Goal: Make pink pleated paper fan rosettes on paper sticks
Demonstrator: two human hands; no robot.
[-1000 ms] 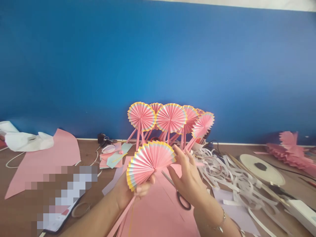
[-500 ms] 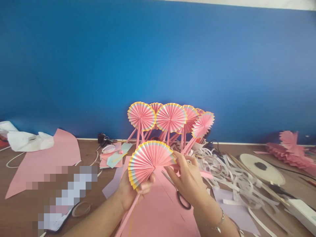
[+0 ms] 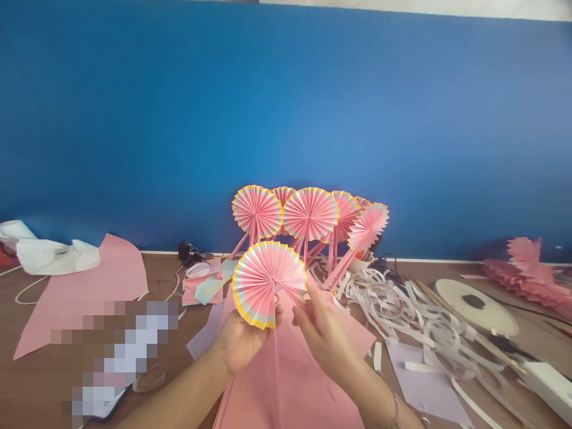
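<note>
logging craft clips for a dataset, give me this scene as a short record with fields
setting: brown wooden surface against a blue wall
left hand: grips the pink pleated fan from below
right hand: fingertips at the fan's right edge; grip unclear
fan state: opened almost to a full circle, yellow rim
behind: finished fans standing on sticks
under hands: pink paper sheets
right side: white paper strips, white disc
left side: loose pink sheet
</note>
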